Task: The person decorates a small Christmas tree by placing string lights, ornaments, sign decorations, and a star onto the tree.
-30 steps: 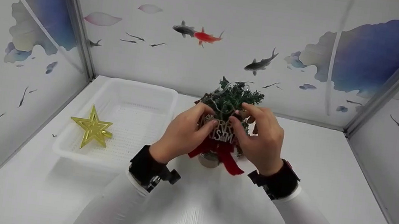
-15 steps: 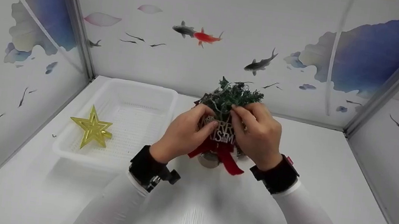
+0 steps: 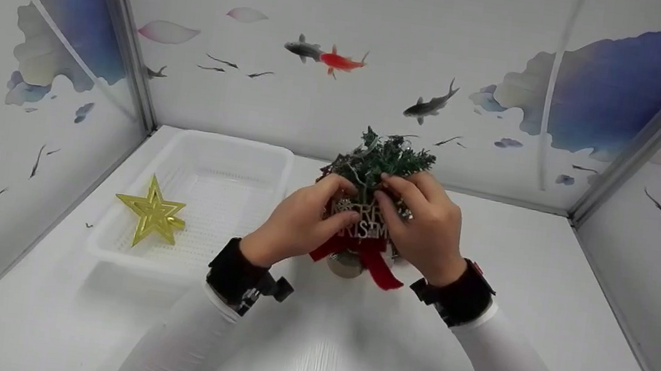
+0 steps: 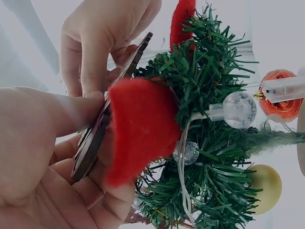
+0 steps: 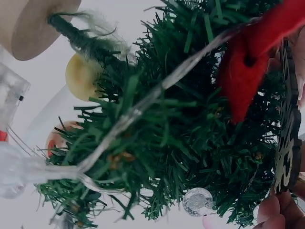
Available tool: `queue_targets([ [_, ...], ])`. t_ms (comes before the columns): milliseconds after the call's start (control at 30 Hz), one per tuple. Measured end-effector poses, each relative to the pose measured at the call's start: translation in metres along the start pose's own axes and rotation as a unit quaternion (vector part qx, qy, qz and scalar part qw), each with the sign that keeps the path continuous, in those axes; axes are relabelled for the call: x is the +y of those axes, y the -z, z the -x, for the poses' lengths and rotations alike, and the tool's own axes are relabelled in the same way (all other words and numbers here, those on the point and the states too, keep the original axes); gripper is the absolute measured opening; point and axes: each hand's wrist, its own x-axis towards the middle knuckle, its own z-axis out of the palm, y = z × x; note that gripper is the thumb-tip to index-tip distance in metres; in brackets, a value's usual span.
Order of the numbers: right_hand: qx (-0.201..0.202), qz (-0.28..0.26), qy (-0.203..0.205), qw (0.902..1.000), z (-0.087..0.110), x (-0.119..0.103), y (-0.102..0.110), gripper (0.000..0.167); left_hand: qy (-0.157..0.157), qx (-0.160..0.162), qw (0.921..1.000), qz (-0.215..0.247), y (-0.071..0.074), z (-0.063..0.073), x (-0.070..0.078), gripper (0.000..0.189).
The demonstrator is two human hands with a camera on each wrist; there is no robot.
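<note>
A small green Christmas tree [image 3: 394, 155] stands at the middle back, with a red bow [image 3: 380, 267] below a "Merry Christmas" sign [image 3: 366, 228] on its front. My left hand [image 3: 297, 222] holds the left end of the sign, thumb in front and fingers behind; the left wrist view shows the sign [image 4: 90, 143] edge-on in this grip. My right hand [image 3: 426, 229] pinches about the sign's right end, its index fingertip up by the branches. In the right wrist view, right fingertips [image 5: 269, 210] sit at the end of the sign [image 5: 288, 129].
A white plastic basket [image 3: 247, 147] stands on the left of the white table [image 3: 532, 286]. On it lies a gold star [image 3: 154, 211] with a clip. Clear light bulbs [image 4: 239, 109], a yellow ball [image 4: 264, 188] and a red ornament [image 4: 281, 95] hang on the tree.
My right hand came in from the tree's right side to the sign, and its thumb and index have parted a little since. The left thumb and sign dropped slightly.
</note>
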Motion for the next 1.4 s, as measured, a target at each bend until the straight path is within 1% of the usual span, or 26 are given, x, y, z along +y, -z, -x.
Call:
queue_targets([
  [100,0.006,-0.019,-0.004,0.9998,0.008,0.000,0.005,0.029,-0.006,-0.004,1.0000,0.004,-0.001,0.000,-0.001,0.038],
  [200,0.006,-0.035,-0.012,0.9993,0.018,0.000,0.010,0.034,-0.005,-0.006,0.9999,0.010,-0.001,0.000,0.000,0.041],
  [400,-0.008,-0.054,-0.027,0.9981,0.031,0.000,0.013,0.042,0.010,-0.005,0.9998,0.015,0.002,0.002,0.002,0.042],
  [533,-0.010,-0.098,-0.057,0.9935,0.035,-0.002,0.013,0.047,0.021,-0.001,0.9997,0.015,0.004,0.005,0.003,0.037],
  [633,-0.021,-0.149,-0.097,0.9838,0.036,-0.003,0.015,0.049,0.032,-0.004,0.9992,0.024,0.005,0.005,0.004,0.028],
  [700,-0.028,-0.191,-0.131,0.9724,0.037,-0.004,0.017,0.049,0.037,-0.010,0.9986,0.036,0.005,0.006,0.006,0.023],
  [767,-0.034,-0.230,-0.166,0.9583,0.038,-0.004,0.019,0.047,0.034,-0.016,0.9982,0.048,0.005,0.005,0.007,0.020],
  [833,-0.038,-0.252,-0.195,0.9470,0.039,-0.003,0.021,0.046,0.031,-0.022,0.9979,0.052,0.004,0.005,0.007,0.020],
  [900,-0.043,-0.260,-0.215,0.9403,0.039,-0.003,0.022,0.046,0.028,-0.027,0.9981,0.047,0.003,0.005,0.006,0.022],
  [933,-0.046,-0.259,-0.221,0.9390,0.040,-0.002,0.023,0.046,0.028,-0.030,0.9983,0.041,0.002,0.004,0.006,0.022],
  [1067,-0.059,-0.247,-0.227,0.9404,0.039,-0.002,0.023,0.044,0.027,-0.035,0.9988,0.021,0.002,0.003,0.004,0.025],
  [1267,-0.062,-0.246,-0.215,0.9431,0.037,-0.003,0.020,0.041,0.039,-0.035,0.9985,0.015,0.008,0.005,0.003,0.021],
  [1400,-0.062,-0.245,-0.213,0.9438,0.037,-0.003,0.019,0.040,0.042,-0.042,0.9981,0.014,0.010,0.006,0.003,0.020],
])
